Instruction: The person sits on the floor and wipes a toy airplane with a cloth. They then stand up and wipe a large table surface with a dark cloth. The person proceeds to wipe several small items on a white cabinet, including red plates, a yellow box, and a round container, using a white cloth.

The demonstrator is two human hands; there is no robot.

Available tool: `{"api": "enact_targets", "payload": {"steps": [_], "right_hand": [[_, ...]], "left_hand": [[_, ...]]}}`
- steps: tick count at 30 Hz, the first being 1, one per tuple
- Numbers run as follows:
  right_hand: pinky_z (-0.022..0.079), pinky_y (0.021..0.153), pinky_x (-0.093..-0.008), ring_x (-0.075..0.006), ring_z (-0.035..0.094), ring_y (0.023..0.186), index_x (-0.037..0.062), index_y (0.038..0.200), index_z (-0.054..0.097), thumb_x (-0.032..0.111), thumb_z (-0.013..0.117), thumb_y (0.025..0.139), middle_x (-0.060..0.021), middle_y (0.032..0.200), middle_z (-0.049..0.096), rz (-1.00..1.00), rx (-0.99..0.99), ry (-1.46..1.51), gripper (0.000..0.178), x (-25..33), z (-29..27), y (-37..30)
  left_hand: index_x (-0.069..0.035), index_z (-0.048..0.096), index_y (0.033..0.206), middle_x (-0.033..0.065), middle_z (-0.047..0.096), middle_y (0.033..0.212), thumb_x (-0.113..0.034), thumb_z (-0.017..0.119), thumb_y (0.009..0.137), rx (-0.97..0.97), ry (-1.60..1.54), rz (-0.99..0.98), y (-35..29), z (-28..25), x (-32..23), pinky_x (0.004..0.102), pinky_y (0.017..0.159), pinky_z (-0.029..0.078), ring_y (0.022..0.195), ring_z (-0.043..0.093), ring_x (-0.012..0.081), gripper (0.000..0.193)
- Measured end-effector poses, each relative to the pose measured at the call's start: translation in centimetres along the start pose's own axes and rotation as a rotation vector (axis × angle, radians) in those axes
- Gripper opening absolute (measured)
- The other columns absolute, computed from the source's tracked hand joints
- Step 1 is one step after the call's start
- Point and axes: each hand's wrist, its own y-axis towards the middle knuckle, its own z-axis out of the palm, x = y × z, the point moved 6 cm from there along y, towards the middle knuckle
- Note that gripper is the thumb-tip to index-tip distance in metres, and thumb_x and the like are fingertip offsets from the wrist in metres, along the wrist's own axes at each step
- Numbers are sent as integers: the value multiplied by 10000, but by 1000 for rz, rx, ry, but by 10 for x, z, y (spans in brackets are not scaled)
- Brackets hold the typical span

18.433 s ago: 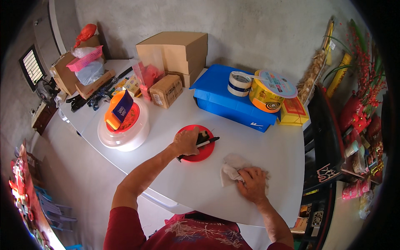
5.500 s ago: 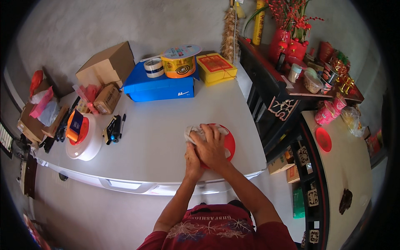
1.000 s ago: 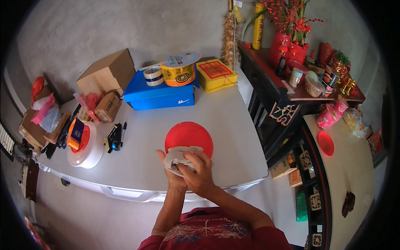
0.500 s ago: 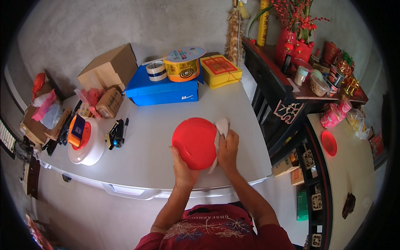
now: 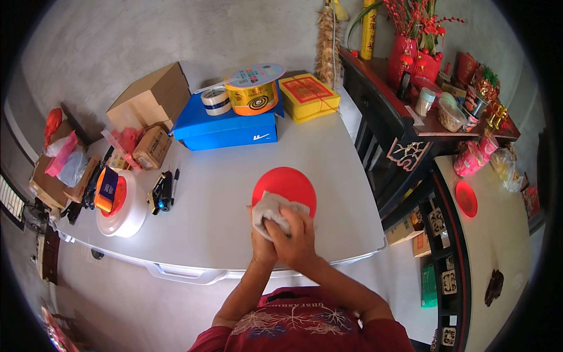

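Note:
A round, smooth red plate is held up over the near part of the grey table. My left hand grips its lower left edge, with most of the fingers hidden behind the plate and the cloth. In my right hand is a bunched greyish-white cloth, pressed against the plate's lower left face. The fingers of that hand curl around the cloth, and my two wrists nearly meet below the plate.
A blue shoebox carries a tape roll and a yellow round tin. Beside it lies a yellow box. Pens, a white lidded container and cardboard boxes are leftward. A dark wooden altar table stands right.
My right hand has brought the cloth from the plate's right edge leftward onto its lower left face. The plate has shifted slightly right.

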Motion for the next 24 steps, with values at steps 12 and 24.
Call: {"api": "enact_targets", "payload": {"steps": [12, 24], "right_hand": [[382, 930, -440, -402, 442, 1068, -33, 1167, 581, 36, 513, 833, -229, 1229, 467, 469, 102, 77, 348, -113, 15, 20], [464, 852, -441, -396, 444, 1117, -24, 1157, 539, 52, 614, 774, -248, 1243, 412, 325, 370, -23, 398, -69, 5, -45]], "left_hand": [[46, 470, 1246, 136, 553, 1209, -358, 462, 988, -86, -56, -56, -10, 21, -2, 370, 934, 477, 1084, 569, 220, 480], [-84, 314, 1405, 106, 381, 1414, -532, 436, 951, -111, -309, 177, 16, 22, -36, 497, 1051, 364, 1298, 390, 281, 650]]}}
